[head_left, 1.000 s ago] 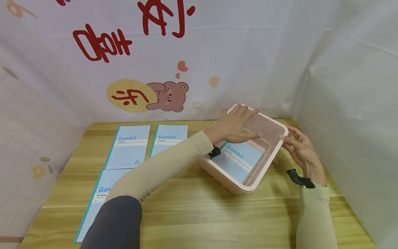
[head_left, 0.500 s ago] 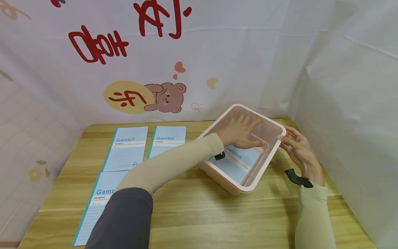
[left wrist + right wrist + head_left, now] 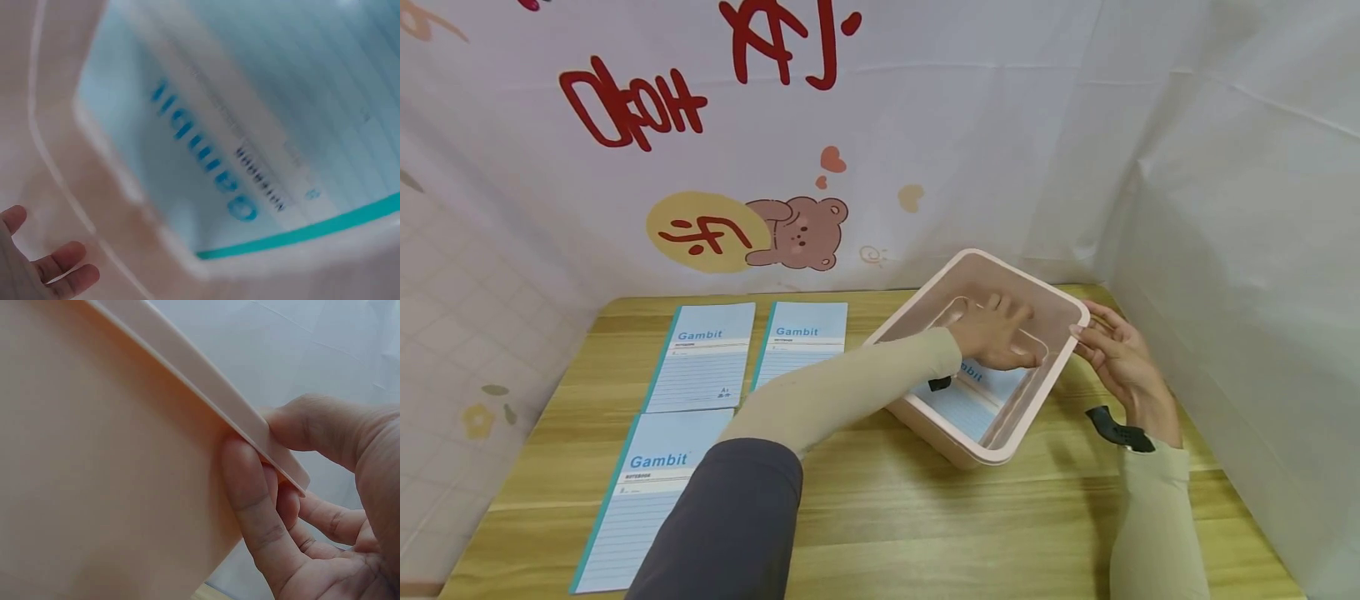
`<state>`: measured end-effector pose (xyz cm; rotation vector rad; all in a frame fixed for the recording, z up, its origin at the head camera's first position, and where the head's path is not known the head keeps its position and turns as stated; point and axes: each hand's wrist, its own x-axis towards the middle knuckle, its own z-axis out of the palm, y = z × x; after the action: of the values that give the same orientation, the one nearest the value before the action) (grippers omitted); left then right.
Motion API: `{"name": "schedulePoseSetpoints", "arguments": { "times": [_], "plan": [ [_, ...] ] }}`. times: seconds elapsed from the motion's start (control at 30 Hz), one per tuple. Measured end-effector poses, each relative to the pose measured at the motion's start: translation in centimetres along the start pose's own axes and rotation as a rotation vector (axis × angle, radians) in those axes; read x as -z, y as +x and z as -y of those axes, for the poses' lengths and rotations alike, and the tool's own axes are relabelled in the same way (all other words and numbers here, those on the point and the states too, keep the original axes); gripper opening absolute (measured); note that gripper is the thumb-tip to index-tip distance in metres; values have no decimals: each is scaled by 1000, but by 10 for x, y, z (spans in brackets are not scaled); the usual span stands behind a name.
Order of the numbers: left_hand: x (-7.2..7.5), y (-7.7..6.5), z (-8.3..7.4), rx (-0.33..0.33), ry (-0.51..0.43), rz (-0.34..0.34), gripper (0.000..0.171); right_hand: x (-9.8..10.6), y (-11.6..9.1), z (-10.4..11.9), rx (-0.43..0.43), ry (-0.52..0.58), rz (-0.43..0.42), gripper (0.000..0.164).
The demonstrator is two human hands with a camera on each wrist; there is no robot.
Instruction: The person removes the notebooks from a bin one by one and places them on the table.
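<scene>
A pale pink plastic bin (image 3: 1030,293) stands at the right of the table, turned at an angle. Inside it lies a light blue Gambit notebook (image 3: 958,410), its title half covered by my left arm in the head view. My left hand (image 3: 996,335) is down in the bin with fingers spread, over the far end of the notebook. In the left wrist view the notebook's cover (image 3: 187,181) fills the middle, with the left fingertips (image 3: 65,259) off to one side. My right hand (image 3: 1116,350) pinches the bin's right rim (image 3: 212,394), thumb above and fingers under.
Two more Gambit notebooks (image 3: 703,354) (image 3: 805,337) lie side by side at the back left of the wooden table (image 3: 925,533). Another notebook (image 3: 640,517) lies nearer, partly behind my left sleeve. A printed white curtain (image 3: 985,150) borders the table's back and sides.
My left hand has gone from over the bin's left rim deeper inside, moving right and down. The right hand keeps its hold on the rim; the bin has barely moved.
</scene>
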<state>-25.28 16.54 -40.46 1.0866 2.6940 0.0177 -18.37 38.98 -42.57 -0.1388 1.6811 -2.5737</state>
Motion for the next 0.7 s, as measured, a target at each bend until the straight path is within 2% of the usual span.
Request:
{"name": "schedulePoseSetpoints", "arguments": {
  "times": [0.13, 0.27, 0.37, 0.57, 0.7],
  "plan": [
    [-8, 8, -4, -14, 51, -1, 84, -1, 1, 1, 11, 6, 0, 40],
    [-16, 14, -8, -26, 140, -9, 85, -1, 1, 2, 23, 19, -4, 39],
    [-22, 16, -10, -14, 190, 12, 87, -1, 0, 1, 24, 26, 0, 39],
    [-33, 16, -9, 34, 143, 88, 84, 0, 0, 1, 20, 25, 6, 40],
    [-39, 11, -7, 20, 143, 116, 85, 0, 0, 0, 8, 31, 8, 42]
  ]
}}
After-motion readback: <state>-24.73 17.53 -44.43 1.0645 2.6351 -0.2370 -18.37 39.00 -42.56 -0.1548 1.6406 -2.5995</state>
